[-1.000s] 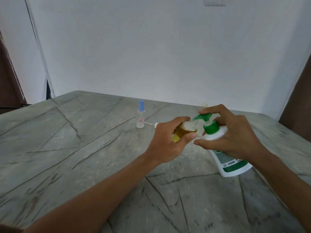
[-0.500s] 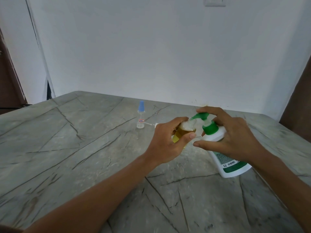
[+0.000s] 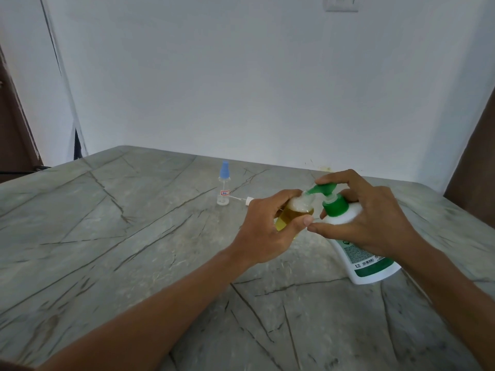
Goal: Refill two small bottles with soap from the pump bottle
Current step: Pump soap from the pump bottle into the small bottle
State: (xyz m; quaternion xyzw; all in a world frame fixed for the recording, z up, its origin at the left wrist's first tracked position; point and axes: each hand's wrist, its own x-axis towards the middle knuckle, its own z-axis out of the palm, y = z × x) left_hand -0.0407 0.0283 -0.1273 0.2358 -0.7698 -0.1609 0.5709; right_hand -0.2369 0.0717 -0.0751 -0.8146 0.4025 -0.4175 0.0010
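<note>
Handling on the small bottle (image 3: 293, 215), what do you expect? — A

Light, clear plastic, probably thin-walled, so it gives if squeezed. Any soap near the mouth would make it slick. Best hold is round the body, below the neck. That's what the left hand (image 3: 265, 231) has: fingers and thumb curled round it, bottle tilted, mouth up at the nozzle. — B

And the right hand (image 3: 375, 218)? — A

Wrapped on the pump bottle (image 3: 359, 247) at the shoulder, thumb underneath, fingers over the green pump head (image 3: 322, 189). It leans toward the left hand, base on the table (image 3: 107, 236) below the right wrist. Stiff, and I'd guess heavier than the small one. It needs steadying at that lean. — B

Contents? — A

In the small bottle, amber liquid fills most of the visible body, with whitish foam on top at the neck. It looks near full, but fingers hide part of it. The pump bottle is opaque white, so its level isn't readable. — B

Second one? — A

The blue-capped bottle (image 3: 223, 188) stands upright beyond the left hand, well apart from it. Clear, looks nearly empty. A loose white spray top (image 3: 247, 200) with its dip tube lies between it and the left knuckles. — B

Risk? — A

Overflow, I'd say, since the foam is already at the mouth. — B
</note>
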